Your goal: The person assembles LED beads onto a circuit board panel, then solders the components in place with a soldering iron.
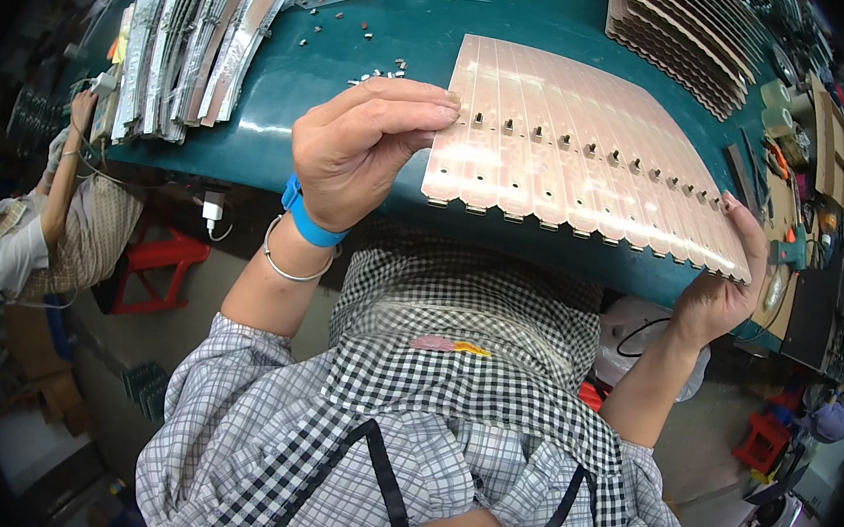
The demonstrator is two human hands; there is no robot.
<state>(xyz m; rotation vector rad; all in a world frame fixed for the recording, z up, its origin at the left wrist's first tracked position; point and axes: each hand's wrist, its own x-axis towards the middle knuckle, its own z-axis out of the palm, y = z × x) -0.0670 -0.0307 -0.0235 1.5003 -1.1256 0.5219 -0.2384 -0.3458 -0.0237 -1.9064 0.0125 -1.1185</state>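
Pinkish panel [597,103] runs lengthwise from the left hand [352,142], pinching one end, to the right hand [724,290], clasping the other.

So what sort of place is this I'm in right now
Probably an electronics assembly workshop: the pale panel carries a row of small dark components, scallop-edged panels are stacked nearby, and tiny loose parts lie on the green table.
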